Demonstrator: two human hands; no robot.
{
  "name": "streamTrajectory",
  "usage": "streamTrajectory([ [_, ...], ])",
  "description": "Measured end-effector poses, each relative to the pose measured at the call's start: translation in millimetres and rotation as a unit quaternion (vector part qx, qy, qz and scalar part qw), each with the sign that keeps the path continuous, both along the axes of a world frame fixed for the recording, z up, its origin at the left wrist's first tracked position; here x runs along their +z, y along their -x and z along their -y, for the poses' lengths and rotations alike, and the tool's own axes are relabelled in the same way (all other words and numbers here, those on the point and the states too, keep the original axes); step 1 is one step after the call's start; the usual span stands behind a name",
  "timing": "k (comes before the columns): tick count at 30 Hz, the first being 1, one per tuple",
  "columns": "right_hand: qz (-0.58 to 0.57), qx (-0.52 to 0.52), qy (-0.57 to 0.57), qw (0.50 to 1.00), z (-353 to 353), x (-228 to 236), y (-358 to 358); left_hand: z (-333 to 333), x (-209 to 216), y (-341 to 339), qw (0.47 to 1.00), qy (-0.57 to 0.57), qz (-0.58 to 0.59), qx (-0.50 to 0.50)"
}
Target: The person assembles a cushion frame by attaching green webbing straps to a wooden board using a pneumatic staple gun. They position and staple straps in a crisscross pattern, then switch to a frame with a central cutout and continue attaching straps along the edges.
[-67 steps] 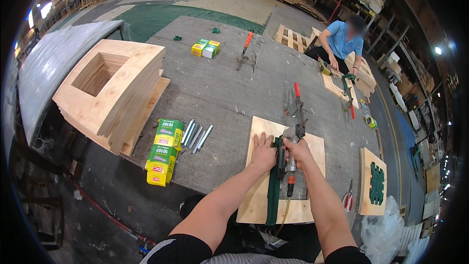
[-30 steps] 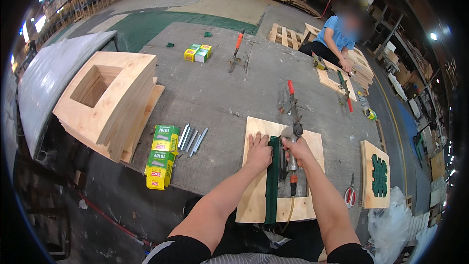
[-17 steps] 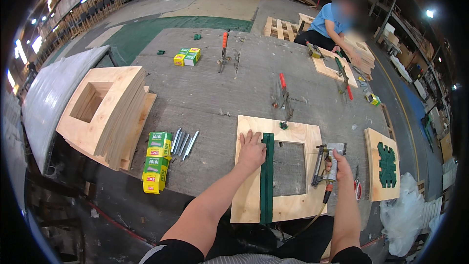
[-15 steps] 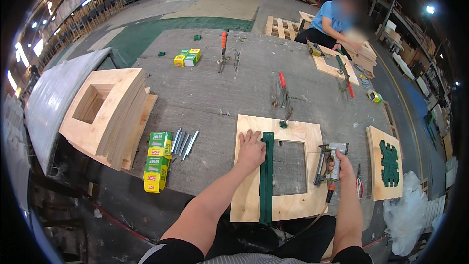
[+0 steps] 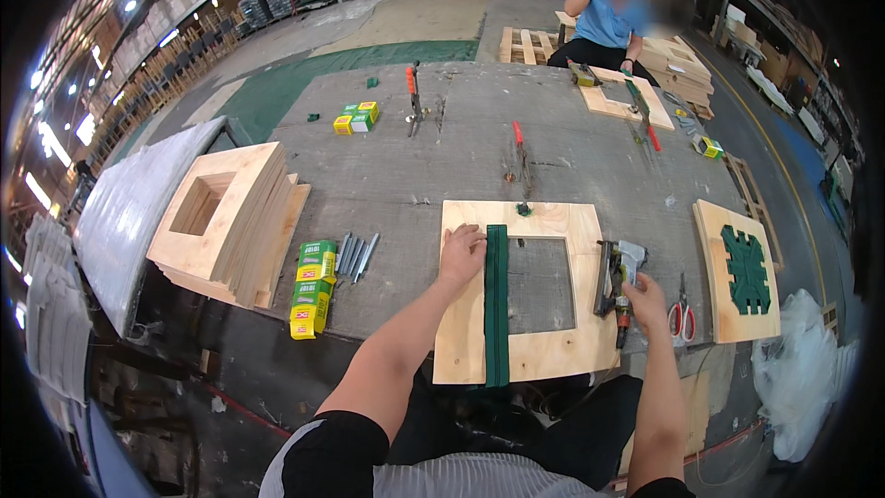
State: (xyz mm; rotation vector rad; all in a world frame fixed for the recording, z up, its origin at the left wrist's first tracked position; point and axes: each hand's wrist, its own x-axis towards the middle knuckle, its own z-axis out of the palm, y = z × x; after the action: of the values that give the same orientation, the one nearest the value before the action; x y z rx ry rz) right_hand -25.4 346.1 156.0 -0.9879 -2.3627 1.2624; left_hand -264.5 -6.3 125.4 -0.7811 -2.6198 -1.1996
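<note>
A square plywood frame (image 5: 458, 332) with a rectangular opening lies in front of me. Down its left side runs a folded strip of dark green webbing (image 5: 497, 314). My left hand (image 5: 464, 254) rests on the frame's upper left part, fingers laid out against the strip's left edge, holding nothing. At the frame's right edge is a pneumatic staple gun (image 5: 631, 256), lying low with its hose end toward me. My right hand (image 5: 648, 302) is closed on its handle. A small green piece (image 5: 525, 209) sits at the frame's far edge, by a red-handled toggle clamp (image 5: 519, 143).
Stacked plywood frames (image 5: 198, 249) stand left, beside staple boxes (image 5: 311, 304) and loose staple strips (image 5: 363, 258). Red-handled scissors (image 5: 682, 318) and a board with woven green webbing (image 5: 710, 267) lie right. Across the table a person (image 5: 608, 18) sits by another frame (image 5: 607, 103).
The staple gun has turned and sits lower at the frame's edge, my right hand on its handle. My left hand stays by the strip. The person opposite has raised an arm. The view has shifted.
</note>
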Motion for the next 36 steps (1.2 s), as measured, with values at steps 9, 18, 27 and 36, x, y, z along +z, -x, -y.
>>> streamTrajectory([
  [9, -0.123, -0.084, -0.038, 0.988, 28.8, 3.0, -138.6, 106.1, 43.2, -190.6, 0.859, -0.249, 0.446, -0.023],
  [18, -0.199, 0.029, 0.071, 0.977, 109.3, 11.0, -111.2, 77.2, -24.4, -299.5, 0.807, -0.281, 0.516, -0.059],
  [27, -0.091, 0.126, 0.313, 0.937, 193.7, -7.6, -112.8, 68.9, -32.0, -293.0, 0.776, -0.198, 0.590, -0.103],
  [36, -0.014, 0.179, 0.707, 0.684, 240.6, -22.5, -41.1, 94.9, -12.5, -331.1, 0.779, -0.157, 0.551, -0.254],
])
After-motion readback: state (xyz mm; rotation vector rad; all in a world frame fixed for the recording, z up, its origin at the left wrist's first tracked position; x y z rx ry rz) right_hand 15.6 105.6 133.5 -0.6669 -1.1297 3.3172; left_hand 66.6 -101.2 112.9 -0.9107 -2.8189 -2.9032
